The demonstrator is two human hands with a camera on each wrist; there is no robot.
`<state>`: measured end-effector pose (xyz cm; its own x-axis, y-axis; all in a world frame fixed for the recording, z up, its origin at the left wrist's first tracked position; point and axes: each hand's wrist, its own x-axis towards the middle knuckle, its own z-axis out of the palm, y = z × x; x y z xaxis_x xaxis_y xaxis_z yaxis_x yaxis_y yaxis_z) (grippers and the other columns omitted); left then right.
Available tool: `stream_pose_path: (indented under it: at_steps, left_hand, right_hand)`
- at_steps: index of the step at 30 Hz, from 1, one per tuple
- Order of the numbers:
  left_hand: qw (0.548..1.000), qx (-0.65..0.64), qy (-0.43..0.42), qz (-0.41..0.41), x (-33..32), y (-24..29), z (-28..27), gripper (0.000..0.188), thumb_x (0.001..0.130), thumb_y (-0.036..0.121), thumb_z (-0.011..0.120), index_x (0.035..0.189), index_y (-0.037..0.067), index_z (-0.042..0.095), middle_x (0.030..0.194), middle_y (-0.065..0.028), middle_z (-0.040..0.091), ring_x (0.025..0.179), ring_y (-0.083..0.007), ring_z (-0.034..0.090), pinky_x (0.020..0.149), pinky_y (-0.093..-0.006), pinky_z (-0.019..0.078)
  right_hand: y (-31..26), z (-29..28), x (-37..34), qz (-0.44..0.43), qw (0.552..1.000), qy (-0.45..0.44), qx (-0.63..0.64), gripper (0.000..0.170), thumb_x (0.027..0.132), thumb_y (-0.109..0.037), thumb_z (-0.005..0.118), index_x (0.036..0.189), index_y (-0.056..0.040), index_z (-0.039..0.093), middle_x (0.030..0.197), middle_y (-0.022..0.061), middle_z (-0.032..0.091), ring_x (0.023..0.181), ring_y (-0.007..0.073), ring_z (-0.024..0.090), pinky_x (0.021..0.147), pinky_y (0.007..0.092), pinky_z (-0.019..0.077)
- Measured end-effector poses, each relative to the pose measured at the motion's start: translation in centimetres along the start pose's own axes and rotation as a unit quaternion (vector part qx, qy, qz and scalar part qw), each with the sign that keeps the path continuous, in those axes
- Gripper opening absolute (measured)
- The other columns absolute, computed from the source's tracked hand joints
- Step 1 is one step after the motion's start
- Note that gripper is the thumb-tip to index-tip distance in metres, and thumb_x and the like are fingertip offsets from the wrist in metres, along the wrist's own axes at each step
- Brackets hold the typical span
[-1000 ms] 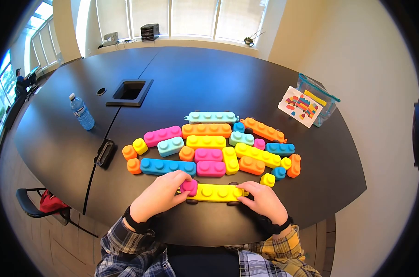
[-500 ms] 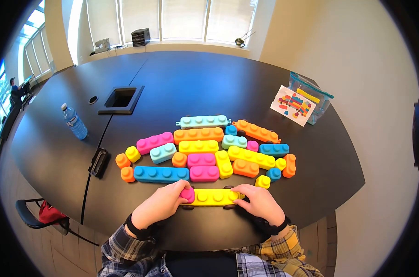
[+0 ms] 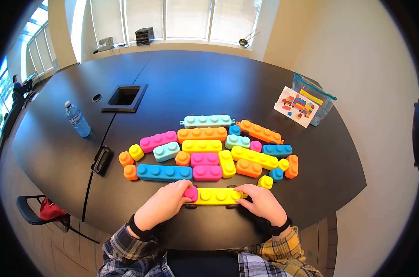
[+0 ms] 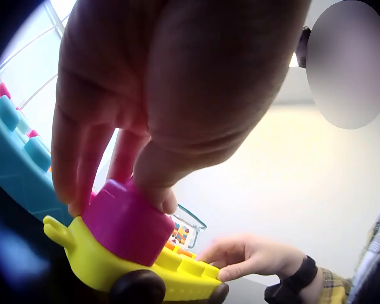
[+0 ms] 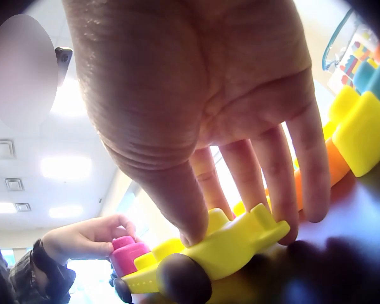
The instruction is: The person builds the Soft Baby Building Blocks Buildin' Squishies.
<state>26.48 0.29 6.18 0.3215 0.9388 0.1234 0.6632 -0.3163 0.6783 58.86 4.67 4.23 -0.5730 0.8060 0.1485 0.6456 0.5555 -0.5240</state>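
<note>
A yellow wheeled toy base (image 3: pixel 218 197) with a row of studs and dark wheels lies near the front edge of the table. On its left end sits a one-stud pink building block (image 4: pixel 128 221), flush against the base in the left wrist view. My left hand (image 3: pixel 165 203) pinches this block between thumb and fingers from above. At the other end, my right hand (image 3: pixel 263 201) holds the base, thumb (image 5: pixel 189 221) on the near side and fingers on the far side. A small yellow block (image 3: pixel 264 182) lies just beyond the right hand.
Behind the base spread several loose blocks, among them a long blue one (image 3: pixel 164 172). Light blue (image 3: pixel 207 121) and orange (image 3: pixel 260 132) wheeled bases lie farther back. A picture card (image 3: pixel 296 106) leans on a clear bag (image 3: pixel 327 104). A water bottle (image 3: pixel 78 120) and black case (image 3: pixel 102 159) stand left.
The pink block has come down lower onto the left end of the yellow base, with the left hand still on it. The right hand keeps its hold. The head view has shifted slightly.
</note>
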Motion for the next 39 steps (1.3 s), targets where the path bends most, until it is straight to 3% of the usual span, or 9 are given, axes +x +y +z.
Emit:
stream_pose_path:
  at_steps: [4,8,13,15,21,27,32,34,39]
  left_hand:
    - [0.998,0.015,0.061,0.019,0.5,-1.2,-1.9,0.040,0.091,0.012,0.078,0.126,0.004,0.061,0.111,-0.0173,0.072,0.106,-0.0372,0.071,0.089,-0.0440,0.0563]
    - [0.952,0.200,0.233,-0.006,3.4,-4.7,-6.4,0.044,0.088,0.014,0.079,0.128,0.004,0.063,0.112,-0.0162,0.071,0.105,-0.0362,0.069,0.090,-0.0435,0.0559]
    - [0.931,0.312,0.174,-0.077,6.8,-12.5,-8.8,0.042,0.086,0.022,0.081,0.122,0.005,0.068,0.111,-0.0142,0.069,0.103,-0.0381,0.067,0.089,-0.0474,0.0561]
    - [0.927,0.342,0.071,-0.139,7.6,-13.7,-8.9,0.034,0.086,0.025,0.080,0.112,0.006,0.070,0.108,-0.0136,0.068,0.102,-0.0379,0.068,0.088,-0.0479,0.0568]
    - [0.935,0.328,0.086,-0.107,8.2,-15.4,-9.0,0.025,0.086,0.019,0.082,0.099,0.006,0.065,0.104,-0.0145,0.066,0.098,-0.0402,0.069,0.085,-0.0502,0.0571]
    - [0.946,0.268,0.168,-0.075,7.3,-12.8,-10.6,0.026,0.088,0.014,0.079,0.103,0.001,0.062,0.103,-0.0196,0.066,0.096,-0.0447,0.067,0.083,-0.0509,0.0547]
    - [0.962,0.122,0.240,-0.045,4.2,-4.7,-9.8,0.024,0.092,0.007,0.074,0.111,-0.002,0.061,0.104,-0.0245,0.068,0.095,-0.0456,0.067,0.083,-0.0453,0.0552]
    - [0.967,0.107,0.229,-0.011,3.0,-1.6,-8.3,0.025,0.093,0.004,0.072,0.114,-0.002,0.062,0.104,-0.0247,0.068,0.095,-0.0441,0.068,0.082,-0.0422,0.0557]
    - [0.986,0.057,0.134,0.084,1.7,2.4,-3.7,0.033,0.092,0.007,0.075,0.121,0.002,0.061,0.108,-0.0191,0.069,0.097,-0.0391,0.070,0.084,-0.0425,0.0560]
  right_hand:
    - [0.0,-0.1,0.0,-0.001,1.000,-0.001,-0.003,0.034,0.092,-0.022,0.076,0.124,-0.0118,0.069,0.116,0.0095,0.073,0.101,0.0335,0.071,0.082,0.0421,0.0591]
    - [-0.4,-0.2,0.1,0.002,1.000,-0.005,-0.002,0.034,0.093,-0.022,0.075,0.124,-0.0118,0.068,0.116,0.0097,0.073,0.102,0.0335,0.071,0.082,0.0422,0.0589]
    - [-0.1,0.0,0.0,0.000,1.000,-0.005,0.010,0.034,0.093,-0.022,0.075,0.125,-0.0112,0.068,0.117,0.0107,0.073,0.102,0.0341,0.071,0.083,0.0423,0.0587]
    - [0.0,0.0,0.0,0.006,1.000,-0.012,0.017,0.034,0.094,-0.022,0.075,0.125,-0.0106,0.068,0.117,0.0115,0.072,0.103,0.0346,0.071,0.084,0.0428,0.0585]
    - [-0.5,-0.2,0.0,0.015,1.000,-0.005,0.018,0.033,0.092,-0.018,0.077,0.123,-0.0090,0.069,0.113,0.0126,0.074,0.102,0.0343,0.071,0.086,0.0403,0.0581]
    - [-0.5,0.0,0.0,0.009,1.000,0.000,0.007,0.032,0.092,-0.019,0.077,0.122,-0.0099,0.070,0.112,0.0113,0.074,0.101,0.0340,0.072,0.085,0.0403,0.0582]
    - [-0.7,-0.5,0.1,-0.010,1.000,0.005,0.002,0.042,0.094,-0.027,0.077,0.132,-0.0126,0.067,0.125,0.0096,0.069,0.110,0.0333,0.069,0.090,0.0417,0.0580]
    - [-1.3,-1.2,0.4,-0.008,0.999,0.022,0.034,0.057,0.093,-0.031,0.079,0.144,-0.0123,0.061,0.141,0.0136,0.063,0.123,0.0356,0.065,0.099,0.0427,0.0558]
    - [-3.6,-2.3,2.0,-0.077,0.987,0.126,0.068,0.072,0.091,-0.029,0.081,0.153,-0.0100,0.051,0.151,0.0194,0.054,0.134,0.0383,0.058,0.107,0.0439,0.0521]
